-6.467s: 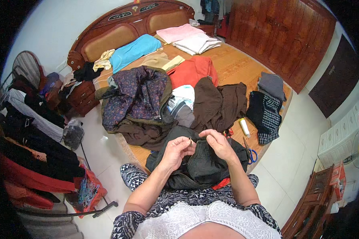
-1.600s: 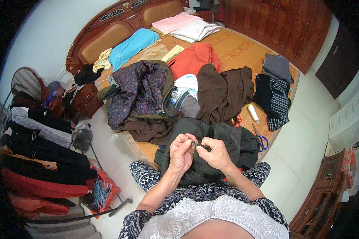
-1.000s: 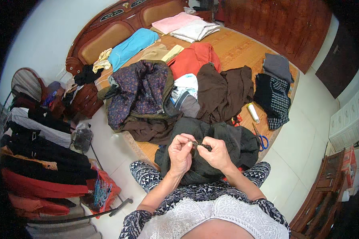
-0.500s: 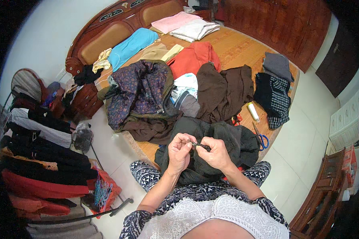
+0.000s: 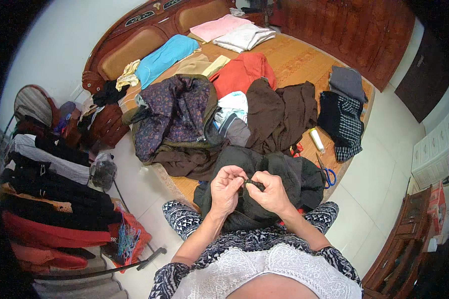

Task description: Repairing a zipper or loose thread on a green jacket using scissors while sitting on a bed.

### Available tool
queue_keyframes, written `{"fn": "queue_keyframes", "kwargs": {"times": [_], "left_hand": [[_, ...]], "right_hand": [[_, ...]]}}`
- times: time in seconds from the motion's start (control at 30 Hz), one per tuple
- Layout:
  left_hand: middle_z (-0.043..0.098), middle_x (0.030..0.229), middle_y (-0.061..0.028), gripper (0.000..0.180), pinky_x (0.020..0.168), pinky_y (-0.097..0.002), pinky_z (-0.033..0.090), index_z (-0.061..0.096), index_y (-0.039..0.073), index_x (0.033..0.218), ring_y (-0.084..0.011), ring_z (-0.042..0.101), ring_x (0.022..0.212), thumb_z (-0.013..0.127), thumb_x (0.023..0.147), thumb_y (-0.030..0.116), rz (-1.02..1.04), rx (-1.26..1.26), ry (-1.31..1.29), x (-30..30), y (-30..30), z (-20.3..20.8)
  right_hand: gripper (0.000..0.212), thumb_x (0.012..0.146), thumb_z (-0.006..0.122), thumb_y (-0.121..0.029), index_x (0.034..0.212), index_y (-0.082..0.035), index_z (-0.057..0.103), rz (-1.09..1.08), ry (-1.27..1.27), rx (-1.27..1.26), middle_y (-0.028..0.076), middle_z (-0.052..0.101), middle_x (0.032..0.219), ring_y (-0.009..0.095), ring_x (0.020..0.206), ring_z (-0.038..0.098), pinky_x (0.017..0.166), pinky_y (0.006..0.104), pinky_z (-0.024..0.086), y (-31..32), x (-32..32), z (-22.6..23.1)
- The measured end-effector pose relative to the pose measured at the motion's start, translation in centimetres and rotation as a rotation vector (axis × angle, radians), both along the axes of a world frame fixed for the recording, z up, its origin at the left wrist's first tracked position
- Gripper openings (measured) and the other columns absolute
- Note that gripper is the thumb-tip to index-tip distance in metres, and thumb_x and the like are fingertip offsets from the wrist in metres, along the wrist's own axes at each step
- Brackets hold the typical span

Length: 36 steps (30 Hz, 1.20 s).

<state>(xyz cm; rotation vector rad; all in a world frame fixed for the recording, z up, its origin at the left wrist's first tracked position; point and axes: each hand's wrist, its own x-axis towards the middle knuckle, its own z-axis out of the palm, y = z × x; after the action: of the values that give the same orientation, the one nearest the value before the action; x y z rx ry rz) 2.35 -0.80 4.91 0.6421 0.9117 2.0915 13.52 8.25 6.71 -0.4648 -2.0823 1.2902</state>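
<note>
Small dark narrow strip: pinched by left hand and right hand; slants far-left to near-right, over black cloth garment.

Head-worn fisheye view, steeply down over left hand, right hand and bed.

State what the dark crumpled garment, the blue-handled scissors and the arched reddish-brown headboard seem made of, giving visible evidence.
Dark crumpled garment: probably matte fabric, softly folded.
Blue-handled scissors: likely plastic loops, evenly blue; slim greyish blades suggest metal.
Arched reddish-brown headboard: varnished wood or imitation, judging by colour and carving.
</note>
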Motion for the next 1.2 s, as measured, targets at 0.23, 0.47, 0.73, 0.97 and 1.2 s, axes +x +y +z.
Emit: {"fn": "queue_keyframes", "kwargs": {"times": [0.23,0.47,0.73,0.97,1.2], "left_hand": [[0.061,0.089,-0.0122,0.013,0.066,-0.0211,0.043,0.059,0.000,0.086,-0.0107,0.053,0.072,0.068,0.082,0.009,-0.096,0.060,-0.038,-0.8,-0.3,-0.4],[0.060,0.087,-0.0134,0.013,0.064,-0.0224,0.046,0.060,0.001,0.084,-0.0135,0.055,0.071,0.069,0.081,0.009,-0.153,0.034,0.051,-1.5,-0.3,0.3],[0.060,0.084,-0.0137,0.010,0.063,-0.0246,0.047,0.061,-0.001,0.080,-0.0143,0.056,0.069,0.069,0.078,0.003,-0.121,0.002,0.252,-2.4,-0.3,0.5],[0.061,0.087,-0.0113,0.003,0.065,-0.0234,0.048,0.063,-0.003,0.081,-0.0125,0.056,0.073,0.065,0.079,-0.003,-0.141,-0.032,0.389,-2.9,-0.5,0.8],[0.061,0.084,-0.0094,0.004,0.063,-0.0241,0.046,0.062,-0.003,0.078,-0.0129,0.056,0.072,0.066,0.078,-0.004,-0.100,-0.067,0.639,-3.3,-0.5,1.6]], "right_hand": [[0.011,0.070,0.064,-0.004,0.075,0.000,0.055,0.064,0.177,0.136,0.011,0.056,0.069,0.028,0.068,0.055,0.068,0.0362,0.042,0.0,0.3,0.0],[0.011,0.069,0.065,-0.003,0.075,-0.001,0.056,0.075,0.180,0.150,0.010,0.055,0.068,0.028,0.068,0.055,0.068,0.0361,0.042,0.1,0.8,0.3],[0.011,0.068,0.065,-0.003,0.072,-0.002,0.055,0.051,0.171,0.187,0.012,0.055,0.067,0.030,0.064,0.055,0.067,0.0371,0.042,0.1,0.7,0.4],[0.011,0.068,0.065,-0.004,0.071,-0.002,0.055,0.031,0.166,0.224,0.012,0.056,0.066,0.030,0.064,0.056,0.067,0.0375,0.042,0.1,0.6,0.6],[0.012,0.067,0.065,-0.004,0.069,-0.002,0.054,0.027,0.135,0.249,0.011,0.056,0.065,0.029,0.063,0.055,0.064,0.0368,0.042,0.2,0.6,0.5]]}}
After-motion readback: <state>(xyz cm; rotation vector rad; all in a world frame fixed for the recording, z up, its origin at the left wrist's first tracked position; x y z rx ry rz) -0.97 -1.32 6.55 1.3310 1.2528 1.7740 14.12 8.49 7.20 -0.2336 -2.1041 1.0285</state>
